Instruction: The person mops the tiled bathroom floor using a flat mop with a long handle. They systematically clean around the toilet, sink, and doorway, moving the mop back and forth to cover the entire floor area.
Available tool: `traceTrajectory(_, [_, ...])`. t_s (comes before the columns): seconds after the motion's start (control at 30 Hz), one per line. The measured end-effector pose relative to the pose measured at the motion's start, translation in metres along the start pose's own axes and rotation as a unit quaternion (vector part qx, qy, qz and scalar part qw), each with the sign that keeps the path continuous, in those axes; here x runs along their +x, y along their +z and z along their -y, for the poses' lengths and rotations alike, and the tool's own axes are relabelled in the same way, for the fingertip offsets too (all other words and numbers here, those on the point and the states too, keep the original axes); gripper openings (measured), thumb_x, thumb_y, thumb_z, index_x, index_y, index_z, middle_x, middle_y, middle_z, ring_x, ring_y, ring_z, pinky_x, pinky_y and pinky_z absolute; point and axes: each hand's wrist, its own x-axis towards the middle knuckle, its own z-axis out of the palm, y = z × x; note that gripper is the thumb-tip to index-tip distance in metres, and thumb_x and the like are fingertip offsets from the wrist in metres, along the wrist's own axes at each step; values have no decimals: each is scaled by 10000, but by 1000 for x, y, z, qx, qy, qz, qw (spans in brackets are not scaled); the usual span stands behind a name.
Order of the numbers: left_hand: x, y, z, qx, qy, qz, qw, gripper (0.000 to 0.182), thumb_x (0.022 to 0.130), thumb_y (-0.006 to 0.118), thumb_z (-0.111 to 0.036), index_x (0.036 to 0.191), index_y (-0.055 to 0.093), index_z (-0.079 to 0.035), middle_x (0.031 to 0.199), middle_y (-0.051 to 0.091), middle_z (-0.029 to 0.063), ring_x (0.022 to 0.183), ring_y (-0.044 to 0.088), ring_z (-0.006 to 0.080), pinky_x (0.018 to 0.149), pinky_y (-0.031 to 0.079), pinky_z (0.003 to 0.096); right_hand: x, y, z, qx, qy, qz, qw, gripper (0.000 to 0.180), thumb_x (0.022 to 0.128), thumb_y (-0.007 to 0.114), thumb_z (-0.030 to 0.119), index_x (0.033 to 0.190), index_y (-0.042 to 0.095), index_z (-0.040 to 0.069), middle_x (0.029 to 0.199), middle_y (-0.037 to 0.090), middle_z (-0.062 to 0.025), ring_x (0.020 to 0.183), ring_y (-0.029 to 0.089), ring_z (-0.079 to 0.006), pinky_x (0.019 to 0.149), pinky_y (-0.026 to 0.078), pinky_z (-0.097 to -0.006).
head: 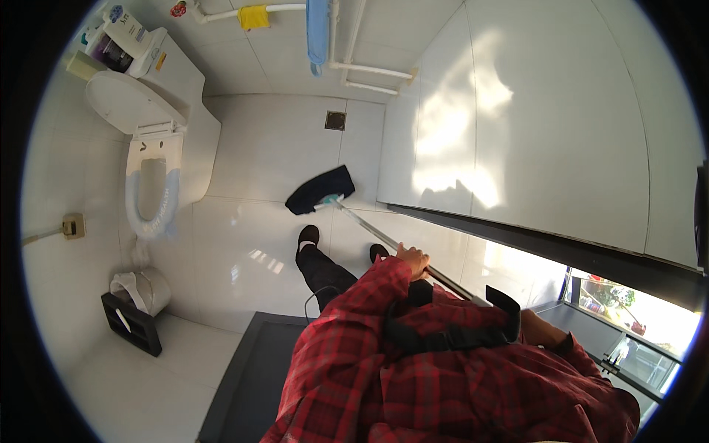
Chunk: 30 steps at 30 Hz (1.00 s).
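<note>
A flat mop with a dark cloth head (321, 189) rests on the white tiled floor, just ahead of my feet. Its metal pole (365, 224) slants up to the right towards my waist. My left hand (413, 261), in a red plaid sleeve, is closed around the middle of the pole. Lower right, my right hand (541, 330) is at waist height, in line with the pole's upper part. A black strap (504, 310) and my shirt hide its fingers and the pole's end, so its grip cannot be seen.
Left stands a toilet (207, 149), lid raised, bottles (127, 30) on its tank. Below it are a waste bin (155, 288) and a black holder (133, 326). A floor drain (335, 120) lies ahead. White pipes (376, 71) and a dark-edged panel (471, 227) border the right.
</note>
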Motion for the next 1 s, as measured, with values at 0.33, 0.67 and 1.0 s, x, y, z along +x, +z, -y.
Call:
traceTrajectory(0.33, [16, -3, -46, 86, 44, -73, 993, 307, 818, 660, -225, 1081, 613, -74, 1066, 687, 99, 1080, 627, 281, 959, 351, 690, -54, -2, -10, 108, 29, -84, 990, 518, 936, 653, 121, 1424, 483, 82, 1046, 716, -35, 909, 590, -58, 837, 508, -261])
traceTrajectory(0.67, [25, 42, -31, -29, 59, -137, 988, 409, 748, 733, -485, 930, 661, -126, 964, 685, 101, 1025, 621, 315, 953, 388, 597, -25, -16, 27, 39, 131, -10, 991, 426, 989, 583, 191, 1408, 515, 156, 1042, 698, -26, 957, 580, -62, 843, 508, -271])
traceTrajectory(1.0, [-99, 75, 36, -146, -115, -147, 971, 345, 724, 739, -439, 905, 715, -146, 907, 713, 95, 899, 679, 303, 774, 441, 512, 71, -33, 46, -73, -20, 91, 993, 575, 903, 662, 100, 1443, 482, 178, 685, 603, 14, 575, 527, -45, 547, 471, -240])
